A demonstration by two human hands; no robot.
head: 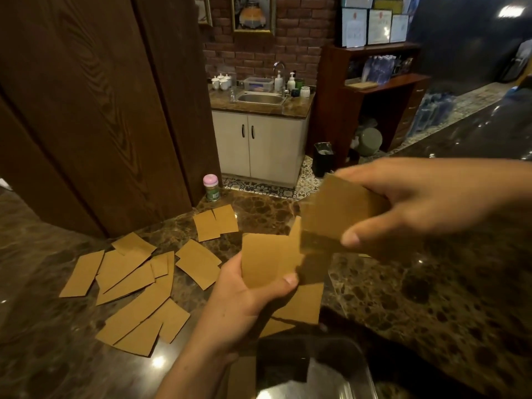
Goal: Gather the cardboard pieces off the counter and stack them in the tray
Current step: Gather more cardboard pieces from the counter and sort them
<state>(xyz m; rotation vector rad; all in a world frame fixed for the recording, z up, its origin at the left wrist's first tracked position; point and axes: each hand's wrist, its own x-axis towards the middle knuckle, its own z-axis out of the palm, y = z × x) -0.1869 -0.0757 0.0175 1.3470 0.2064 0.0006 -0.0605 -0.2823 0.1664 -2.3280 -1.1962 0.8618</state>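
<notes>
Cardboard pieces (129, 283) lie scattered on counter (431, 298), lower left. L hand (247, 306), ctr, pinches a card (264, 260), thumb in front; R hand (417, 203) pinches a second card (339, 214), perhaps several (blurred). Tray (331, 349) at bottom ctr.

tan cardboard pieces (135, 283), brown mottled counter (431, 298)

No readable text anywhere. Certificates (374, 25) at 1 o'clock carried print and red seals, all too small and blurred to read. The pink-lidded jar (211, 188) just toward 9 o'clock from centre had a green label, also illegible. No brands or numbers made out.
</notes>
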